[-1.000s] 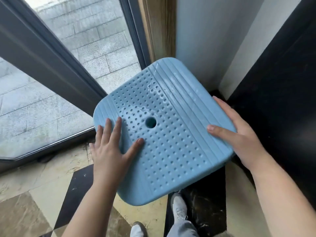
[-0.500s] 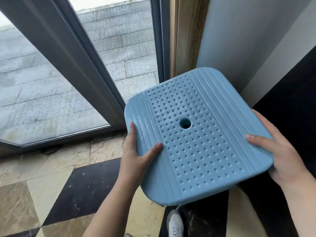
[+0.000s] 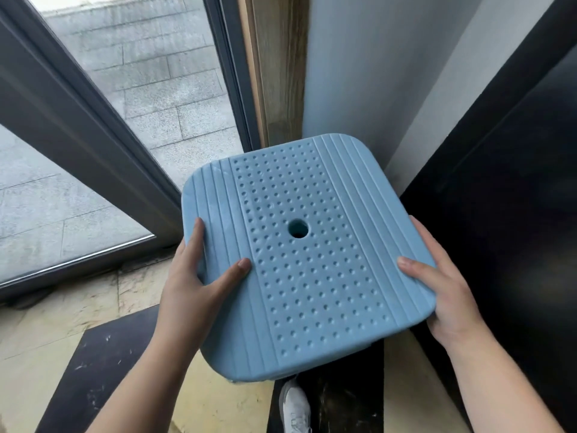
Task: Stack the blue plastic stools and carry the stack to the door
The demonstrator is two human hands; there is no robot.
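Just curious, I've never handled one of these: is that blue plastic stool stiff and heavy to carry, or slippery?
The blue stool looks stiff: its seat stays flat though held only at two edges. Probably light, since the left hand and right hand grip it with thumbs on top. The raised dots and ribs likely curb slipping.

Blue plastic stool (image 3: 307, 254): only the top seat is visible from above. Seat is a rounded square, ribbed bands along two opposite sides, dimpled grid across the middle, one round hole at centre. Whether others sit beneath cannot be told. Positioned in the corner beside the glass door (image 3: 134, 98).
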